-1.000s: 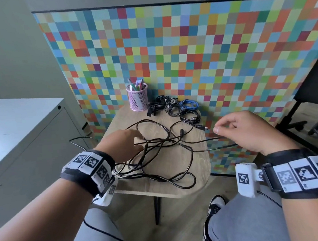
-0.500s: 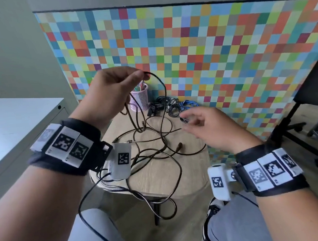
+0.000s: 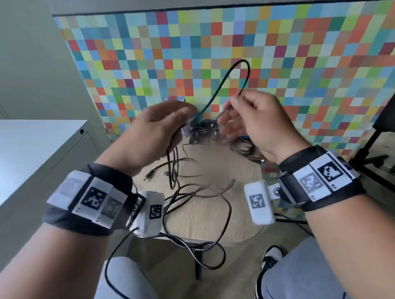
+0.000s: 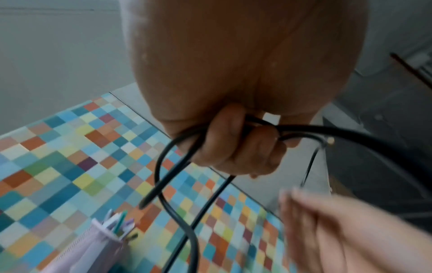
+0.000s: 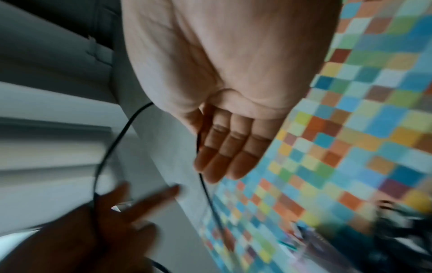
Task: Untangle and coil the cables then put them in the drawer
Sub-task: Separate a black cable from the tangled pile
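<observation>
Above the small table (image 3: 205,218), the left hand (image 3: 156,131) grips gathered black cable (image 3: 228,79) while the right hand (image 3: 259,121) pinches its raised loop; even, untwisted loops would coil best.

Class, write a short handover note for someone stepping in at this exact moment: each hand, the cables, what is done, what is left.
Left hand grips loops of the black cable. Right hand pinches the same cable, which arches between the two hands. Its remaining length hangs in a tangle on the small table. A cable pile sits at the back. Done: coiling just begun. Left: finish coiling, then coil the others; no drawer is visibly open.
</observation>
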A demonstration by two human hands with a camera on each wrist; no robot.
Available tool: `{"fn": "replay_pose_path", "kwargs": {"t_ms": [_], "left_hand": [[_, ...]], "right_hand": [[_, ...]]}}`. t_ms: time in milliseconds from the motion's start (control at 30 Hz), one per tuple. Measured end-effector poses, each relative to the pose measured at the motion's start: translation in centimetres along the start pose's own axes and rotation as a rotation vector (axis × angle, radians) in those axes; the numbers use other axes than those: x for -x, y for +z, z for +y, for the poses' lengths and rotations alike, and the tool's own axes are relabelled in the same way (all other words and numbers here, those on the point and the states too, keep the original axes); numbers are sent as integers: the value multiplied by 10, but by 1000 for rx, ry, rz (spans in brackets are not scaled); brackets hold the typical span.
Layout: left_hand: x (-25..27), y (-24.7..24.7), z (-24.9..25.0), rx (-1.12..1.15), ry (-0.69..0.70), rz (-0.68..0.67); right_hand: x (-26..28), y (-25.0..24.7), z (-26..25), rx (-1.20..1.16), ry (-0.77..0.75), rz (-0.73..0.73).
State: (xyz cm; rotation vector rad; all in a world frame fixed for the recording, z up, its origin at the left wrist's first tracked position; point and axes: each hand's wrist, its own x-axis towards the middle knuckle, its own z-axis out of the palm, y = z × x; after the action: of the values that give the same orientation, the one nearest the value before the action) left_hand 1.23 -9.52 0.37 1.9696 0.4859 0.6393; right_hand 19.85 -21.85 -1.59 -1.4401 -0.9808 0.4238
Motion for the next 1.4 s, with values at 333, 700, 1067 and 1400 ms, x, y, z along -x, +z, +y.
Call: {"fn": "replay_pose_path", "kwargs": {"t_ms": [333,700,1067,1400], "left_hand": [[-7,33,8,-131,121,109],[-1,-11,13,-348,244,357],[-13,-26,-1,-560,54,434],[-6,51,-49,-819,-31,-8]], "right_hand": [[7,2,-12,-73,-117,-121],[19,-20,48,589,106,-122],[27,-92,48,280,119,341],[54,-63,-52,-560,16,-38]]}}
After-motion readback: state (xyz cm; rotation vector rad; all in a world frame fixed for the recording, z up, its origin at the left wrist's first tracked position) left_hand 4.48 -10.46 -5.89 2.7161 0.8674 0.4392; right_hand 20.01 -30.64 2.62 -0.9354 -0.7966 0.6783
